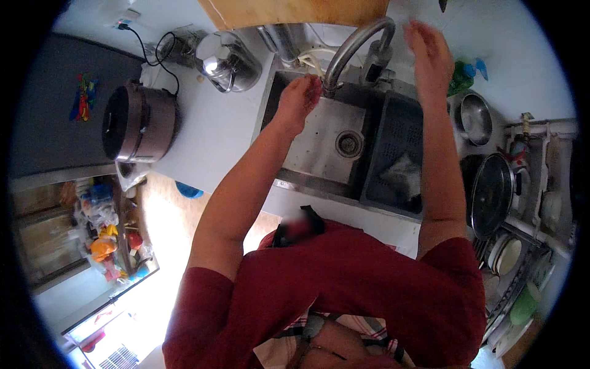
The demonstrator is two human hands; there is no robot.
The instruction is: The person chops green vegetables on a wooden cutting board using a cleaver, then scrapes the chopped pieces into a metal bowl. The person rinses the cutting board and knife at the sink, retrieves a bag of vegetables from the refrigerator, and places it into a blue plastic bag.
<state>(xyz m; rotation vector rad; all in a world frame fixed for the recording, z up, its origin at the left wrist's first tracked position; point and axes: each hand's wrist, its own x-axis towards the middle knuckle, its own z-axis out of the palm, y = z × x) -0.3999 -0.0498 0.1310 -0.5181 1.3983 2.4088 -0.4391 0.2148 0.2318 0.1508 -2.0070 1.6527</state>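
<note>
My left hand (302,99) is over the back left part of a stainless-steel sink (318,152), fingers curled, close to the base of a gooseneck faucet (341,57). Whether anything is inside those fingers I cannot see. My right hand (431,55) is raised to the right of the faucet, slightly blurred, with fingers extended and nothing visible in it. Beneath my right forearm is a dark perforated basket (392,115) set in the sink's right side, with a pale, crumpled-looking item (401,175) inside. A round drain (349,144) shows in the basin.
Left of the sink stand a lidded steel pot (228,62) and a brown electric cooker (140,122) with a black cord. To the right are a green bottle (461,77), a metal bowl (476,119), a dark pan (493,196) and a dish rack (537,235). A wooden panel (299,11) overhangs the back.
</note>
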